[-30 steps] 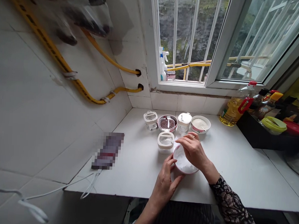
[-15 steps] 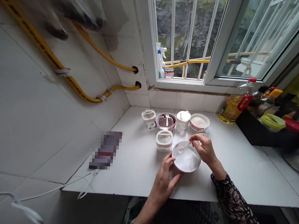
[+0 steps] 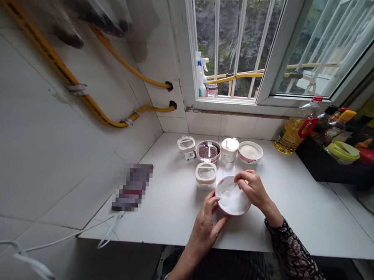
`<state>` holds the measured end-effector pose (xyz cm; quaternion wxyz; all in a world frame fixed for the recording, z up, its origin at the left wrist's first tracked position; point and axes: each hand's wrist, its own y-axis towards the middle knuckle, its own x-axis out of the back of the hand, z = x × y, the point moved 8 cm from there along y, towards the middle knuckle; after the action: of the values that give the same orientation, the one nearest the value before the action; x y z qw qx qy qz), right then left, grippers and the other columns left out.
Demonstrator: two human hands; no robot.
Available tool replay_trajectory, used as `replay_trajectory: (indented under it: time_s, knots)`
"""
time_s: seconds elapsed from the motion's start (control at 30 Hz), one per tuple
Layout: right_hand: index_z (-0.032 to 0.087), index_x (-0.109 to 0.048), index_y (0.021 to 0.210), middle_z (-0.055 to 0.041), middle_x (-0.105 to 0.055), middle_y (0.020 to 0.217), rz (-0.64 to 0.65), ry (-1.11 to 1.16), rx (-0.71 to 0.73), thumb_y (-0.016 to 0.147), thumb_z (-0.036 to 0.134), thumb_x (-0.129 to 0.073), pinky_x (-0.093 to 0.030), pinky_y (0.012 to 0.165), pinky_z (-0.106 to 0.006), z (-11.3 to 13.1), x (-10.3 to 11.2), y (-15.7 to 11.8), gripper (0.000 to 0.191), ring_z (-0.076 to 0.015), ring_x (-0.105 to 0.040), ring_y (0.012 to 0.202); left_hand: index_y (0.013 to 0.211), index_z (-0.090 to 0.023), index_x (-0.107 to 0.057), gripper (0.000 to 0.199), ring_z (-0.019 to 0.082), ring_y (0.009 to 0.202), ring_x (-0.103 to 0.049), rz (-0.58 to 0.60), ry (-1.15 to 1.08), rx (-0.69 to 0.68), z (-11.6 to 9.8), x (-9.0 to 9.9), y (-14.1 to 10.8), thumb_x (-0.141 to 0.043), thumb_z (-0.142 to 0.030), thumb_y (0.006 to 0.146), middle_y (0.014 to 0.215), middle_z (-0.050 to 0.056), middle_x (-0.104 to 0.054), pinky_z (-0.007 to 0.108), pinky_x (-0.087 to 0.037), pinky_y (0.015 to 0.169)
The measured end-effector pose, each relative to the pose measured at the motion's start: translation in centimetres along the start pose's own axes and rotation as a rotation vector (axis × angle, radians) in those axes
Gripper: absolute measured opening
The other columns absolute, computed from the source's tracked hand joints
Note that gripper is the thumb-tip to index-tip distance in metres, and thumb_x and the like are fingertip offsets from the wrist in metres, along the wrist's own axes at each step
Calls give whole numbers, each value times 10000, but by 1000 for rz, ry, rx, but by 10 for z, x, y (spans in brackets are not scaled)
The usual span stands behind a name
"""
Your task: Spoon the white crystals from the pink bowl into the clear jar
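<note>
My left hand (image 3: 206, 222) holds the lower left rim and side of a bowl (image 3: 244, 210) of white powdery or granular stuff (image 3: 235, 202). Pinched in my right hand (image 3: 253, 188), above the bowl's upper right rim, is a small white spoon (image 3: 231, 190), its tip down at the white contents. Just left of the bowl stands a clear container with a cream lid (image 3: 205, 178). Behind are another clear container (image 3: 186, 146), a bowl of dark red contents with a clear lidded box and white spoon on it (image 3: 208, 151), a white-lidded jar (image 3: 229, 148) and a bowl of pale grains (image 3: 250, 151).
An oil bottle (image 3: 289, 135) and a black box (image 3: 313, 161) of bottles and lids stand at the back right. A blurred dark object (image 3: 132, 187) with a white cable lies at the left. The counter's front edge (image 3: 169, 242) runs near my body.
The spoon in my right hand has dipped lower into the white contents and stands steeper. My left hand keeps its place on the bowl.
</note>
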<state>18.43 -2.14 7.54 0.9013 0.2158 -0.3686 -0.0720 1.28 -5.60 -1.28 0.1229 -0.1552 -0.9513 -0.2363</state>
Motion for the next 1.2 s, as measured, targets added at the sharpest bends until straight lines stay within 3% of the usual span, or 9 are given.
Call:
replay_trajectory:
  time_s: [0.27, 0.53, 0.7, 0.77, 0.87, 0.93, 1.1, 1.2]
  knots:
    - [201, -640, 619, 19, -548, 509, -38, 345, -316, 697, 250, -479, -389, 559, -277, -26, 5, 0, 185, -146, -497, 520, 1267, -261, -461, 414, 287, 1375, -537, -1, 14, -19, -2, 0, 0, -630, -176, 899, 1505, 152, -436, 434, -588, 1011]
    - [185, -692, 672, 8, -602, 532, -107, 615, -464, 684, 278, -574, -478, 632, -302, -44, 1, 2, 151, -151, -554, 554, 1268, -273, -451, 414, 289, 1362, -547, 4, 9, -22, -3, -1, 2, -622, -173, 905, 1497, 148, -434, 446, -592, 1005]
    - [192, -707, 890, -46, -735, 758, -205, 518, -236, 852, 316, -579, -528, 716, -345, -14, 0, 11, 182, -198, -677, 713, 1269, -274, -451, 425, 287, 1363, -545, 3, 17, -15, 0, -1, 1, -631, -169, 898, 1500, 145, -435, 449, -583, 1020]
    - [202, -707, 951, -63, -762, 846, -222, 333, -41, 924, 283, -546, -516, 780, -373, 9, -1, 14, 181, -210, -687, 787, 1263, -270, -455, 418, 281, 1351, -555, 5, 10, -7, 1, -1, 0, -632, -169, 898, 1509, 146, -427, 443, -582, 1022]
    - [218, -713, 966, -53, -778, 858, -142, 14, 292, 967, 170, -489, -455, 896, -420, 44, -13, 13, 229, -208, -667, 817, 1265, -264, -457, 417, 275, 1345, -558, 8, 3, 1, 2, -1, 0, -636, -171, 899, 1510, 144, -426, 439, -578, 1030]
    - [224, -708, 967, -41, -781, 851, -100, -94, 417, 969, 117, -466, -425, 937, -429, 54, -18, 10, 265, -198, -656, 801, 1272, -263, -456, 424, 279, 1362, -542, 5, 5, -4, 1, -1, 0, -635, -169, 899, 1506, 143, -430, 443, -572, 1038]
    - [223, -675, 975, -18, -748, 786, -247, -6, 330, 954, 122, -508, -457, 842, -375, 42, 13, 7, 196, -193, -638, 766, 1275, -263, -458, 424, 284, 1378, -530, 4, 0, -19, -2, -1, 0, -631, -170, 899, 1512, 146, -427, 444, -574, 1035]
    - [223, -655, 860, -3, -693, 689, -247, -34, 251, 911, 131, -514, -452, 802, -368, 28, 24, 4, 176, -199, -623, 715, 1275, -266, -460, 422, 281, 1368, -542, 1, -3, -19, -2, 0, 1, -628, -172, 899, 1507, 146, -434, 444, -579, 1026]
